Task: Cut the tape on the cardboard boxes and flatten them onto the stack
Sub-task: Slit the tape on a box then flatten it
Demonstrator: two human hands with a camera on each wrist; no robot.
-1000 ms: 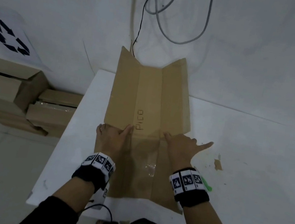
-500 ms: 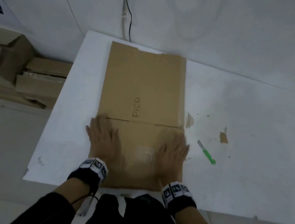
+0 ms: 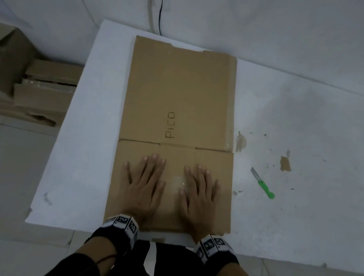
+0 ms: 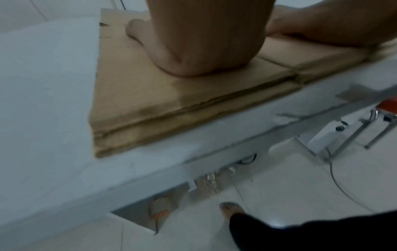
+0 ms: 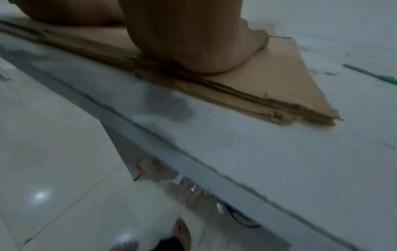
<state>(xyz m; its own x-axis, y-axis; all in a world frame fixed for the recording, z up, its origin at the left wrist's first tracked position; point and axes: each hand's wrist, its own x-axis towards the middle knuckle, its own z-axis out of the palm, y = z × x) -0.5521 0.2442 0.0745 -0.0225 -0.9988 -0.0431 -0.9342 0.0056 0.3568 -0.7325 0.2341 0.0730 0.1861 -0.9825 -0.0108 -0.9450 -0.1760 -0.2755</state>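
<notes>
A flattened brown cardboard box (image 3: 180, 95) marked "PICO" lies flat on the white table (image 3: 293, 219), its long side running away from me. My left hand (image 3: 144, 184) and right hand (image 3: 199, 194) press palms down on its near flaps, fingers straight and spread, side by side. A patch of clear tape (image 3: 178, 181) shines between them. In the left wrist view the heel of my left hand (image 4: 193, 51) rests on the layered cardboard (image 4: 150, 101); in the right wrist view my right hand (image 5: 193, 47) does the same on the cardboard (image 5: 279, 81). A green-handled knife (image 3: 262, 183) lies right of the box.
A stack of cardboard boxes (image 3: 27, 83) sits on the floor left of the table. Torn cardboard and tape scraps (image 3: 285, 163) dot the table to the right. A cable (image 3: 159, 3) runs down the wall behind. A red-seated stool (image 4: 384, 110) stands under the table's side.
The far half of the box, tilted up against the wall a second ago, now lies flat. Both hands slid back from the fold line onto the near flaps and moved closer together.
</notes>
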